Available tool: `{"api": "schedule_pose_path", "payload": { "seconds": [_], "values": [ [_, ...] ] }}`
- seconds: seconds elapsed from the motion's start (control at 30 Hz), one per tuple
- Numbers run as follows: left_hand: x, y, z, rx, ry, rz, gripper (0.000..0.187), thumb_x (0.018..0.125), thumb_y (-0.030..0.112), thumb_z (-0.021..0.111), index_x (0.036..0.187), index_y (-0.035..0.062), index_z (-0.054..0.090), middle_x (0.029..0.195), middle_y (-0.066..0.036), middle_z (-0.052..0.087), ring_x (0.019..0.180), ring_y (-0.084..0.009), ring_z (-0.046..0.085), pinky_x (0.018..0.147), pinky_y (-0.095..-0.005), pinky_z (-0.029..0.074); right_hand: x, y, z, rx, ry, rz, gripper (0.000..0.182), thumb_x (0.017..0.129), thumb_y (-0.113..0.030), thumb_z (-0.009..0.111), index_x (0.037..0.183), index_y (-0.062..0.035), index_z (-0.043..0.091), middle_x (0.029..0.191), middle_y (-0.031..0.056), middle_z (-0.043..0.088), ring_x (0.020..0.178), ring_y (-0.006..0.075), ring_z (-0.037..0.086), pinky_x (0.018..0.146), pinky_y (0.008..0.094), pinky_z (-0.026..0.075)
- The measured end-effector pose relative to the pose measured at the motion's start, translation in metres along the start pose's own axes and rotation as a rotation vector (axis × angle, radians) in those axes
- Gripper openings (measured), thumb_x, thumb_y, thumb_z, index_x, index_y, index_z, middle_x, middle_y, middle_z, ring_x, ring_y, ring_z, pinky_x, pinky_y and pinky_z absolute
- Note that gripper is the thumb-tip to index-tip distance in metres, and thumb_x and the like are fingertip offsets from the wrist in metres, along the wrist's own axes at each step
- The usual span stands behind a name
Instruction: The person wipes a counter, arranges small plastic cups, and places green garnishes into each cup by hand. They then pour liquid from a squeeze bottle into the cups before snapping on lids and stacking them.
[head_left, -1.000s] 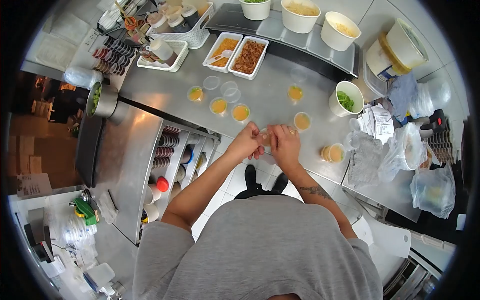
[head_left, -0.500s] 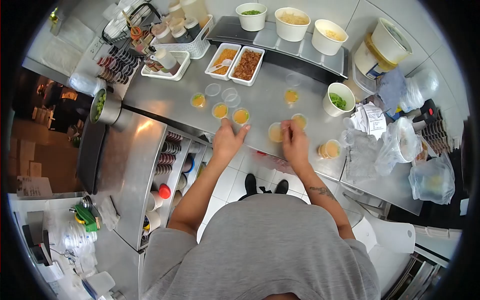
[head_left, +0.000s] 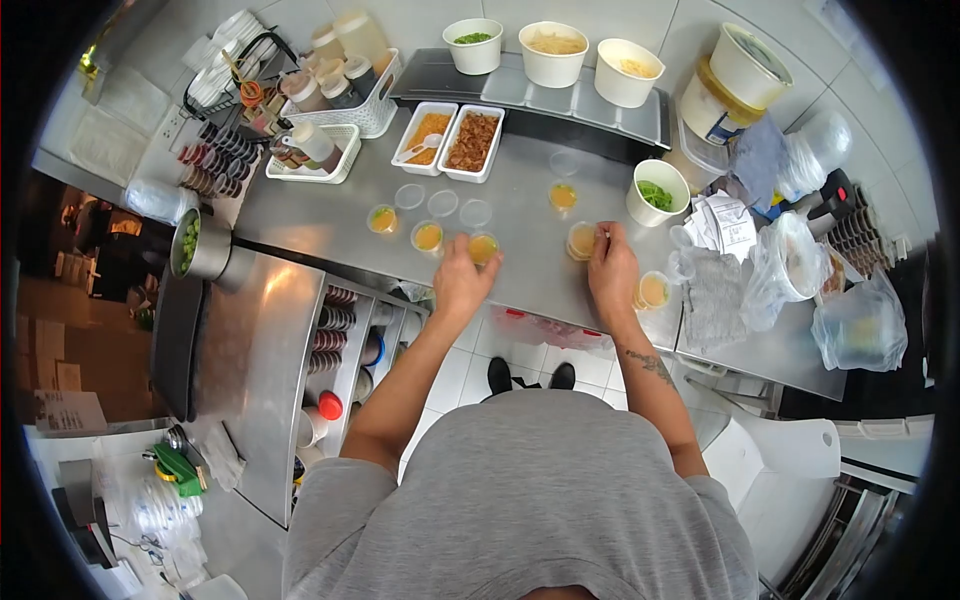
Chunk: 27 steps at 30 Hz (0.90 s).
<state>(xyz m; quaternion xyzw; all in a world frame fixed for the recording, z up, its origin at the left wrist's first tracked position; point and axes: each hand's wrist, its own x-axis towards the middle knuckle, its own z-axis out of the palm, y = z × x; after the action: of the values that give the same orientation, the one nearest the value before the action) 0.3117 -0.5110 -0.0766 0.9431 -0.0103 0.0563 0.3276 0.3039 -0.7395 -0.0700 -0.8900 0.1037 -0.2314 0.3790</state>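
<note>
My left hand (head_left: 465, 279) has its fingers around a small clear cup (head_left: 483, 248) of orange liquid on the steel counter (head_left: 530, 280). My right hand (head_left: 612, 272) is closed at the side of another small cup (head_left: 582, 240), which seems to stand on or overlap a second one. Left of my left hand are two more filled cups (head_left: 427, 237) (head_left: 382, 219), with clear round lids (head_left: 442, 204) lying behind them. A filled cup (head_left: 563, 195) stands farther back, near a lid (head_left: 564, 163). To the right of my right hand are more filled cups (head_left: 652, 290).
Two white trays (head_left: 473, 144) of toppings sit at the back. White bowls (head_left: 554, 54) stand on a raised shelf, and a bowl of greens (head_left: 657, 193) is at the right. Beyond it lie receipts (head_left: 722, 226), a grey cloth (head_left: 714, 298) and plastic bags (head_left: 790, 270).
My right hand has moved right and slightly back; the cup that was nearer the front edge is now together with the one behind it. The lids on the left lie farther apart.
</note>
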Motion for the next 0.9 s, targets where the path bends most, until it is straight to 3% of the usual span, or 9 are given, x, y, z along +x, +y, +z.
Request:
{"api": "schedule_pose_path", "payload": {
  "seconds": [0.17,0.2,0.3,0.37,0.47,0.57,0.67,0.77,0.9],
  "values": [
    [-0.01,-0.004,0.004,-0.067,-0.031,0.107,0.052,0.08,0.032,0.073,0.115,-0.002,0.053,0.105,-0.023,0.059,0.084,-0.038,0.063,0.075,-0.0448,0.051,-0.001,-0.026,-0.015,0.116,-0.061,0.241,0.019,0.097,-0.02,0.051,0.103,-0.0037,0.057,0.078,0.0235,0.064,0.073,0.0429,0.062,0.066,0.0473,0.048],
    [-0.012,-0.005,0.004,-0.087,-0.021,0.129,0.052,0.08,0.03,0.074,0.116,-0.0031,0.054,0.103,-0.023,0.061,0.079,-0.0353,0.065,0.073,-0.0424,0.052,-0.005,-0.035,-0.02,0.104,-0.08,0.218,0.02,0.098,-0.021,0.051,0.106,-0.0034,0.056,0.077,0.0237,0.063,0.071,0.0421,0.062,0.065,0.0469,0.048],
    [-0.015,0.0,-0.005,-0.099,-0.16,0.066,0.059,0.08,0.033,0.072,0.123,-0.0005,0.05,0.111,-0.023,0.057,0.096,-0.0417,0.061,0.08,-0.0472,0.05,-0.029,-0.047,-0.024,0.157,-0.199,0.13,0.025,0.098,-0.023,0.05,0.114,-0.0028,0.053,0.075,0.0222,0.063,0.069,0.0373,0.062,0.064,0.0442,0.048],
    [-0.018,-0.003,-0.003,-0.051,-0.117,0.132,0.057,0.078,0.029,0.074,0.122,-0.0015,0.053,0.107,-0.022,0.06,0.082,-0.0337,0.065,0.074,-0.0424,0.053,-0.049,-0.037,-0.003,0.301,-0.357,0.054,0.028,0.099,-0.024,0.049,0.118,-0.0027,0.052,0.079,0.0183,0.065,0.071,0.031,0.063,0.065,0.0403,0.048],
    [-0.019,-0.004,-0.004,-0.056,-0.13,0.183,0.057,0.076,0.025,0.076,0.122,-0.0007,0.054,0.107,-0.02,0.062,0.075,-0.0292,0.067,0.071,-0.0395,0.054,-0.047,-0.029,0.033,1.093,-0.468,0.731,0.03,0.099,-0.026,0.048,0.116,-0.0025,0.055,0.089,0.0094,0.066,0.079,0.0195,0.061,0.069,0.0322,0.047],
    [-0.021,-0.007,-0.01,-0.114,-0.183,0.194,0.059,0.074,0.023,0.077,0.124,0.0012,0.054,0.108,-0.017,0.061,0.076,-0.0284,0.066,0.071,-0.0379,0.054,-0.028,-0.043,0.039,1.332,-0.432,0.85,0.032,0.099,-0.029,0.048,0.113,-0.0018,0.058,0.098,0.0029,0.065,0.088,0.0135,0.058,0.074,0.0271,0.045],
    [-0.018,-0.008,-0.014,-0.128,-0.249,0.219,0.06,0.072,0.021,0.078,0.125,0.0025,0.054,0.107,-0.015,0.06,0.078,-0.0275,0.066,0.071,-0.036,0.054,-0.021,-0.034,0.055,1.22,-0.51,0.727,0.024,0.097,-0.022,0.053,0.107,-0.0022,0.061,0.092,0.003,0.064,0.081,0.0135,0.058,0.069,0.026,0.045],
    [-0.016,-0.007,-0.019,-0.122,-0.288,0.229,0.063,0.07,0.019,0.079,0.126,0.003,0.054,0.105,-0.015,0.06,0.08,-0.0263,0.065,0.072,-0.035,0.053,-0.025,-0.035,0.069,0.805,-0.561,0.452,0.013,0.094,-0.012,0.056,0.1,-0.0038,0.064,0.085,0.0029,0.061,0.072,0.0139,0.058,0.064,0.0279,0.045],
    [-0.014,-0.015,-0.011,-0.173,-0.228,0.236,0.06,0.07,0.017,0.079,0.123,0.0032,0.054,0.098,-0.013,0.06,0.077,-0.023,0.065,0.071,-0.034,0.053,-0.039,-0.036,0.077,0.595,-0.409,0.065,0.006,0.088,-0.004,0.06,0.093,-0.003,0.064,0.08,0.0079,0.059,0.065,0.0203,0.057,0.062,0.0324,0.046]
  ]
}}
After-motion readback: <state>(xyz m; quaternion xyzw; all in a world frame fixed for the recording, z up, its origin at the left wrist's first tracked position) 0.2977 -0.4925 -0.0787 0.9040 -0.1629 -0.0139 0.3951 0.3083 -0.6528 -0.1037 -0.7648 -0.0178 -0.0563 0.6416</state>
